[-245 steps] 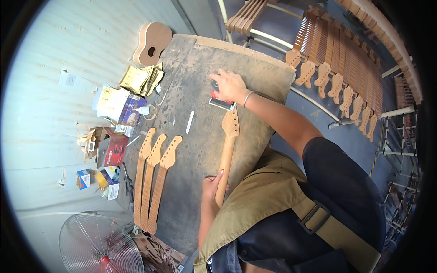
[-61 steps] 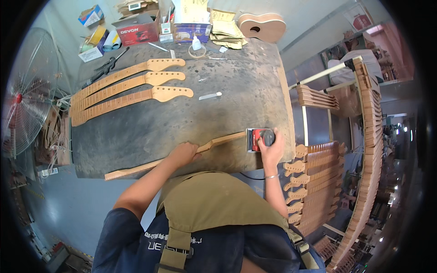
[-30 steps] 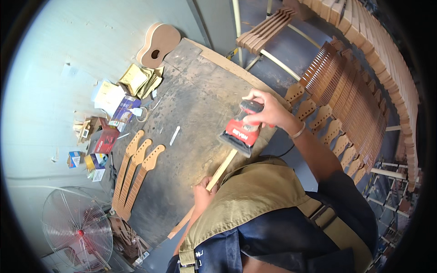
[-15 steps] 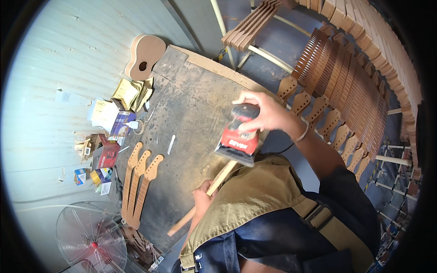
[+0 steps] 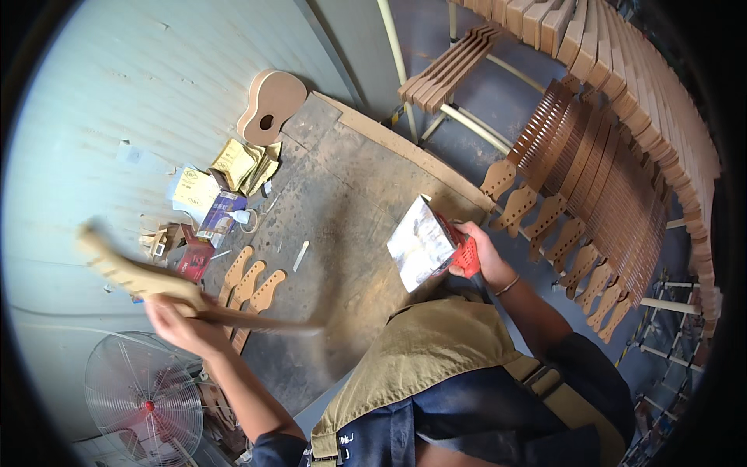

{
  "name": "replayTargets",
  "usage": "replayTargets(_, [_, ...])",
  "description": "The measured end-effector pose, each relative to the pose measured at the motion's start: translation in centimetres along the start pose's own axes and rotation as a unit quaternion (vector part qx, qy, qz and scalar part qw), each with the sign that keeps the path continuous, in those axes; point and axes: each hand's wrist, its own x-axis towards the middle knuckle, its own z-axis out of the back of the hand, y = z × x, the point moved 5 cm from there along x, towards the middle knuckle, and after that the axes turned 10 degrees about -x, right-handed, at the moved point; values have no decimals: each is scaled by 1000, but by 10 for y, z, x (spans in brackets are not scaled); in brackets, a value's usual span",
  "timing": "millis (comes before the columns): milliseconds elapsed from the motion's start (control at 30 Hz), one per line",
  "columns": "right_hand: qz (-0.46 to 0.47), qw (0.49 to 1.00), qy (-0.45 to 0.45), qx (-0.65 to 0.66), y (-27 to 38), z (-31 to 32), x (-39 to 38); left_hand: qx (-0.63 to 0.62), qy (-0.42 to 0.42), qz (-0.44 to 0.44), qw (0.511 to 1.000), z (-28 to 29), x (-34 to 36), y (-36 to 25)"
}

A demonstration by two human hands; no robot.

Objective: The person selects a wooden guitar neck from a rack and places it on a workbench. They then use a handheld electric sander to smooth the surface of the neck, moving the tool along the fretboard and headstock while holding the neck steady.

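Note:
My left hand (image 5: 181, 325) is closed on a pale guitar neck (image 5: 137, 277), lifted and motion-blurred at the left, its headstock toward the upper left. My right hand (image 5: 485, 257) grips a red electric sander (image 5: 465, 254), tipped so its silvery, marked pad (image 5: 416, 241) shows. Three necks (image 5: 264, 291) with fretted boards lie on the stained workbench (image 5: 323, 171), partly hidden behind the lifted neck. A small white strip (image 5: 300, 255) lies beside them.
A guitar body (image 5: 271, 97) leans at the back. Yellow papers (image 5: 237, 163) and boxes (image 5: 191, 254) line the wall. A wire fan (image 5: 144, 393) stands at lower left. Racks of fretted necks (image 5: 583, 179) and stacked wooden blanks (image 5: 545, 31) fill the right.
My left hand has raised the neck from the bench edge and swung it up leftward. The sander has left the wood and turned over, exposing its pad.

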Motion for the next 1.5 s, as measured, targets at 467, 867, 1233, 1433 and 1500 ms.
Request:
replayTargets(467, [147, 984, -102, 26, -77, -82, -71, -614, 30, 361, 701, 71, -99, 192])
replayTargets(867, [194, 917, -325, -123, -204, -128, -123, -333, 105, 731, 586, 106, -287, 161])
replayTargets(1233, [203, 885, -347, -234, -217, -163, -181, -294, 100, 669, 675, 59, -340, 170])
replayTargets(1433, [352, 819, -408, -197, -221, -173, -167, -286, 111, 683, 663, 56, -344, 160])
replayTargets(1500, [325, 838, -392, -199, -227, -175, -173, -295, 106, 673, 670, 60, -339, 159])
